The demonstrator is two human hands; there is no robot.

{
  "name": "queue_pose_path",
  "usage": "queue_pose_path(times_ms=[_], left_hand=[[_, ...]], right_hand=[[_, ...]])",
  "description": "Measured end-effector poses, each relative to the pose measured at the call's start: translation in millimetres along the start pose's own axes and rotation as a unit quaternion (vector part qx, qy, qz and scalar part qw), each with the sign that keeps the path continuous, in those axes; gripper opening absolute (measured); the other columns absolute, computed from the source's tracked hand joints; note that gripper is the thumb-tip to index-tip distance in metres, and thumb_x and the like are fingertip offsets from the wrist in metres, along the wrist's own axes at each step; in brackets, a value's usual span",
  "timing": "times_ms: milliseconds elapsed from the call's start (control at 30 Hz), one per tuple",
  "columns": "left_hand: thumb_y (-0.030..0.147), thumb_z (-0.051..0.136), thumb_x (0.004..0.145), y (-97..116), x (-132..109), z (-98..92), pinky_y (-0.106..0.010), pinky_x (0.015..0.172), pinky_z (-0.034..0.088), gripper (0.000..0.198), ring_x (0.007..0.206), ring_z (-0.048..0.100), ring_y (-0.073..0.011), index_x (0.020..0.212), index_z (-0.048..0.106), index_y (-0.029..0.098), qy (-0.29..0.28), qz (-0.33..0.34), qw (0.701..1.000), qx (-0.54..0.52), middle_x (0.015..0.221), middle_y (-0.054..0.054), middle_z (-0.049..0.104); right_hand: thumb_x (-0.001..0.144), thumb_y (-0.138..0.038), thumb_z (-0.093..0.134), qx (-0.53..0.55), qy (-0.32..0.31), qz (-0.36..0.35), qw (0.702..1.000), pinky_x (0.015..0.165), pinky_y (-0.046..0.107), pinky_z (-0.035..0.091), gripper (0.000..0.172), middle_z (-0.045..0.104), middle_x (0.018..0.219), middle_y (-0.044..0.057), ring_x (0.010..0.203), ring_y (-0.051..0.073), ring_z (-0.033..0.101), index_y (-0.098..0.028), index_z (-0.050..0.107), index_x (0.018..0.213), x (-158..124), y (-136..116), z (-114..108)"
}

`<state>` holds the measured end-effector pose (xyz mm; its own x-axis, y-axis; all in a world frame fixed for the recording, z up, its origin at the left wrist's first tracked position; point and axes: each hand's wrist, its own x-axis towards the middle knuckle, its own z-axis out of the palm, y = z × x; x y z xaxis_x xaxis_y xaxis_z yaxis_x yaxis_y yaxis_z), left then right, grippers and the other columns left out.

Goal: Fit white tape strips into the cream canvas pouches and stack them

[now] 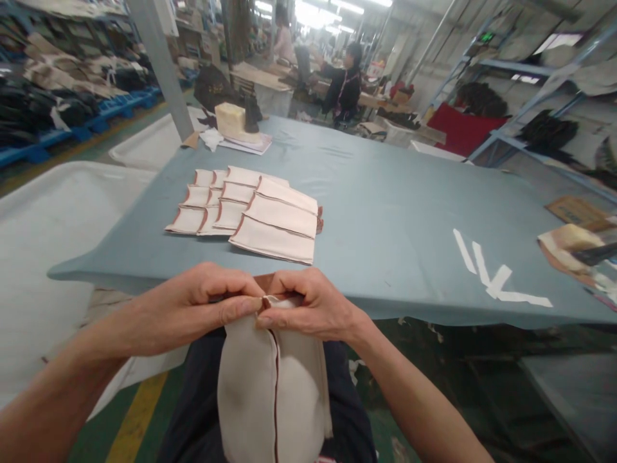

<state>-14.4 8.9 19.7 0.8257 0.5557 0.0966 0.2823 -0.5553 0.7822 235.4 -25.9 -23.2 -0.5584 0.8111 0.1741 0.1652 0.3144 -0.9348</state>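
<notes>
A cream fabric piece (pixel 250 392) with a dark brown seam down its middle hangs over my lap, in front of the table edge. My left hand (pixel 216 299) pinches its top edge just left of the seam. On the right side of the seam, my right hand (pixel 303 305) grips the same edge between thumb and fingers, and the two thumbs nearly meet. A bit of brown material shows between the hands; the fingertips behind the cloth are hidden. Beyond them, overlapping cream panels with brown edging (pixel 279 218) lie in a fanned stack on the table.
The table (pixel 376 225) has a blue-grey cover. White strips (pixel 482 267) lie at its right, near a yellowish block (pixel 573 238) at the edge. Another yellowish block (pixel 231 120) sits at the far left. A white bin (pixel 58 212) stands left; people work in the background.
</notes>
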Motion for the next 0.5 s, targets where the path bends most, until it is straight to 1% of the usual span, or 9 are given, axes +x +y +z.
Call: queue_pose_path(times_ms=[67,100,167,267,400,500], left_hand=[[0.035,0.06,0.113,0,1,-1.3,-0.02,0.062,0.047,0.037,0.068,0.071,-0.0148,0.098,0.089,0.02,-0.011,-0.008,1.0,-0.005,0.077,0.001,0.082],[0.033,0.06,0.111,0,2,-1.5,-0.02,0.06,0.045,0.034,0.065,0.069,-0.0139,0.096,0.088,0.02,-0.006,-0.014,1.0,0.007,0.074,0.001,0.081],[0.028,0.061,0.106,3,4,-1.0,-0.02,0.056,0.04,0.03,0.059,0.062,-0.0119,0.09,0.085,0.019,0.008,-0.02,0.999,0.035,0.068,0.003,0.074],[0.025,0.061,0.101,7,6,2.3,-0.021,0.051,0.034,0.025,0.053,0.052,-0.0099,0.083,0.077,0.02,0.013,-0.023,0.998,0.06,0.061,0.006,0.063],[0.022,0.06,0.098,8,6,4.5,-0.023,0.049,0.031,0.021,0.05,0.051,-0.0097,0.081,0.072,0.021,-0.015,-0.026,0.995,0.09,0.058,0.007,0.059],[0.024,0.061,0.1,7,7,1.2,-0.025,0.051,0.033,0.021,0.052,0.055,-0.0105,0.083,0.073,0.022,-0.034,-0.016,0.993,0.108,0.06,0.006,0.065]], right_hand=[[0.097,-0.078,0.081,-0.018,-0.008,0.006,1.0,0.063,0.028,0.027,0.063,0.047,0.071,-0.007,0.067,0.012,0.038,-0.024,0.054,0.079,0,0,-2],[0.098,-0.076,0.08,-0.026,-0.009,0.008,1.0,0.063,0.028,0.027,0.06,0.047,0.071,-0.007,0.067,0.012,0.038,-0.024,0.055,0.08,1,1,-2],[0.1,-0.068,0.08,-0.041,-0.004,0.01,0.999,0.064,0.028,0.026,0.056,0.046,0.072,-0.008,0.067,0.012,0.037,-0.025,0.052,0.079,1,2,-2],[0.102,-0.051,0.081,-0.076,-0.005,0.007,0.997,0.067,0.029,0.024,0.049,0.044,0.071,-0.009,0.067,0.011,0.035,-0.025,0.047,0.079,-1,1,-1],[0.104,-0.034,0.082,-0.114,-0.042,0.012,0.992,0.069,0.029,0.026,0.045,0.046,0.075,-0.009,0.07,0.011,0.038,-0.025,0.045,0.08,-4,-5,-3],[0.104,-0.029,0.083,-0.111,-0.055,0.019,0.992,0.07,0.029,0.027,0.045,0.05,0.079,-0.008,0.072,0.011,0.042,-0.024,0.045,0.08,-3,-9,-6]])
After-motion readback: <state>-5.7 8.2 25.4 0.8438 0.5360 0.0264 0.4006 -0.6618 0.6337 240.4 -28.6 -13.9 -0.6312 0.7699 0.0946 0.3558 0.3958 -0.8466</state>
